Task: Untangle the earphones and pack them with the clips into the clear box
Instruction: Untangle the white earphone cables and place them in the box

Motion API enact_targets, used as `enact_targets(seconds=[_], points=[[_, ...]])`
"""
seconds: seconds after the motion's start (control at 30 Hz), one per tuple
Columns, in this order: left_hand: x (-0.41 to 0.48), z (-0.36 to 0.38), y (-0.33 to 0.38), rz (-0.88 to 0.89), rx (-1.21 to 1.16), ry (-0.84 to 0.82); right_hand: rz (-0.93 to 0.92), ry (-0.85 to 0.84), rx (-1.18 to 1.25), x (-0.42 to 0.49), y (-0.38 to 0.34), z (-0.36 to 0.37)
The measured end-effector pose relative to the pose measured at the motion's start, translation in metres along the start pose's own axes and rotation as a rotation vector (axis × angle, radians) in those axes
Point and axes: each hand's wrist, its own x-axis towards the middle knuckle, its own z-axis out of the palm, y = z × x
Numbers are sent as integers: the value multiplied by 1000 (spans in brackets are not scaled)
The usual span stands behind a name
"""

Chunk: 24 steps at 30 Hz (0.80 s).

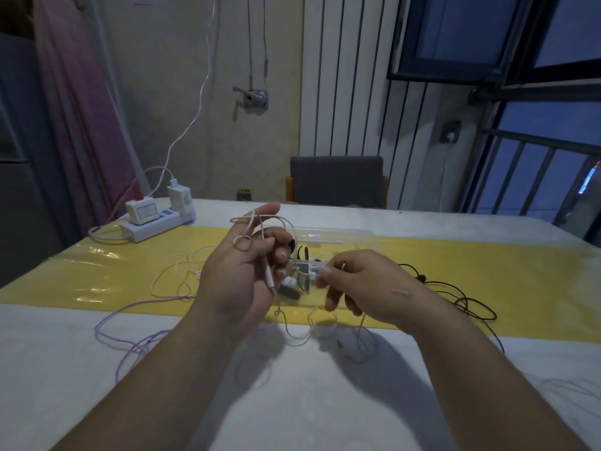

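Observation:
My left hand (242, 275) is raised over the table with a pale pink earphone cable (260, 219) looped round its index finger and thumb, its inline remote lying across the palm. My right hand (361, 284) pinches the same cable near a white clip, and the rest hangs down to the table. Behind both hands stands the clear box (335, 237), lid open, with black and white clips (300, 255) inside. White earphones (182, 268) lie left of it, black earphones (455, 297) to the right, and a purple cable (130, 336) at the lower left.
A white power strip (153, 224) with chargers sits at the table's far left corner. A yellow mat (487, 265) runs across the white table. A grey chair (336, 180) stands behind the far edge. Thin white cable (566, 385) lies at the right edge.

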Motion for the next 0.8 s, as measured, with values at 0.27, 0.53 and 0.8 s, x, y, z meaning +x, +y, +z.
enact_targets(seconds=[0.27,0.53,0.8], points=[[0,2,-1,25,27,67,27,-6,172,8,1,22],[-1,4,-1,65,25,97,-16,-191,295,8,-3,41],[1,0,3,91,10,135,3,-252,208,5,-2,31]])
